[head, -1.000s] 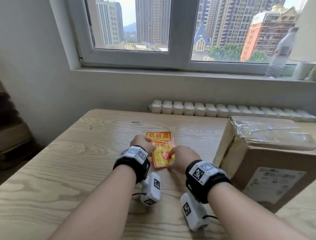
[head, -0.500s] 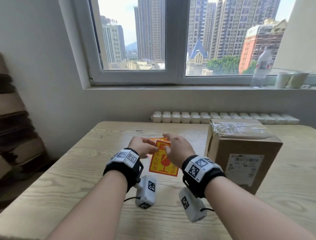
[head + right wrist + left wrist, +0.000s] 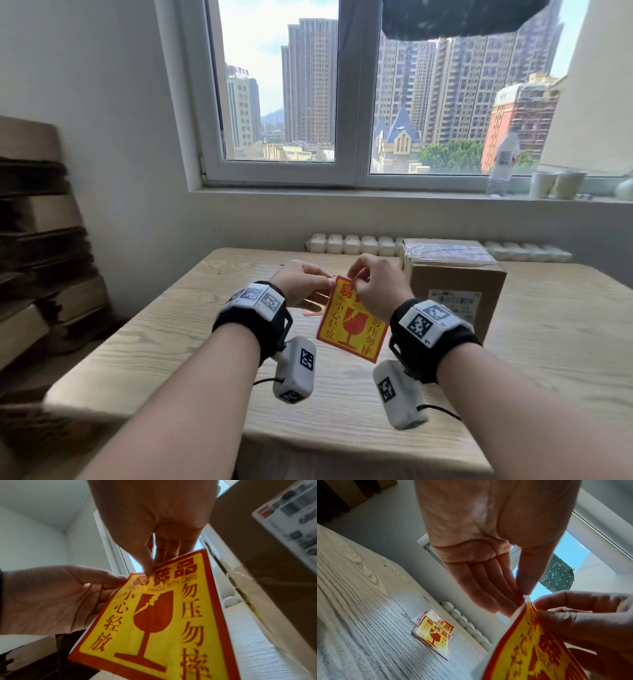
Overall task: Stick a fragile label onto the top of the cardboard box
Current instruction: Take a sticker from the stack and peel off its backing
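A red and yellow fragile label [image 3: 349, 322] hangs above the wooden table, its printed face toward me. My left hand [image 3: 329, 279] pinches its top left corner between thumb and fingers [image 3: 520, 588]. My right hand [image 3: 356, 281] pinches the top edge just beside it, thumb on the printed face [image 3: 147, 566]. In the right wrist view the label [image 3: 154, 615] shows a broken glass symbol. The cardboard box [image 3: 455, 274] stands to the right of both hands, its top sealed with clear tape. A small stack of the same labels [image 3: 433, 632] lies on the table below.
The table [image 3: 548, 342] stands against the wall under a window. A white ribbed strip [image 3: 359, 245] runs along its far edge. A bottle [image 3: 500, 161] and cups [image 3: 555, 185] sit on the sill. Flattened cardboard [image 3: 34, 240] is stacked at the left.
Both hands have lifted one label off the stack on the table and raised it into the air. The head view has tilted upward.
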Demonstrator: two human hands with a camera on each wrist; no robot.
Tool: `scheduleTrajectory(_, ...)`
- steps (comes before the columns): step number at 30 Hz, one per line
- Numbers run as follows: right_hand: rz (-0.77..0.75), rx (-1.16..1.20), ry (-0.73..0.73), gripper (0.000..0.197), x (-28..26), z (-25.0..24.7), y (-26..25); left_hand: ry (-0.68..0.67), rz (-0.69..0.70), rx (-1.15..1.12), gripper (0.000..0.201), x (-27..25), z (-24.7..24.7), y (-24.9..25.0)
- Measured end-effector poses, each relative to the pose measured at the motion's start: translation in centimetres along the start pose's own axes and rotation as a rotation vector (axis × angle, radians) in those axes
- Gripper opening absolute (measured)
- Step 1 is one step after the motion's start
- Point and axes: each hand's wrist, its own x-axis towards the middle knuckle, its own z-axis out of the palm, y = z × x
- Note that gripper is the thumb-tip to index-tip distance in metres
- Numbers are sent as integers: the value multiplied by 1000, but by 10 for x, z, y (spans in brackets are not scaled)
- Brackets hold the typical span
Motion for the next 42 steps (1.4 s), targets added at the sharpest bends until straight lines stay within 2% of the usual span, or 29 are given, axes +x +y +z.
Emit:
scheduleTrajectory(11,-50,28,-16,10,-13,-13,10,0,17,20,17,-4,17,3)
scheduleTrajectory(19,-121,15,21,19,-16,-15,18,39,-4,-31,21,1,25,3)
scheduleTrajectory(22,-134,-43,30,10,-17,-14,18,40,-25,-75,15,5,27,1)
scheduleTrajectory(24,-139,-65,49,6,-15,-14,19,66,-37,-105,12,8,27,-2)
scheduleTrajectory(27,-116,-47,6,9,-13,-12,20,141,-73,-114,19,14,21,-9)
scheduleTrajectory(31,-131,-2,-17,22,-8,-7,25,296,-146,55,25,25,11,-27)
scheduleTrajectory(34,-129,10,16,19,-5,-6,28,431,-207,184,31,36,2,-48)
scheduleTrajectory(36,-115,42,-2,13,-3,-7,30,486,-240,273,21,43,-5,-59)
scheduleTrajectory(38,-109,75,-22,14,-2,-9,31,483,-266,349,13,48,-4,-67)
scheduleTrajectory(42,-127,94,-19,29,2,-14,28,406,-307,592,19,48,3,-68)
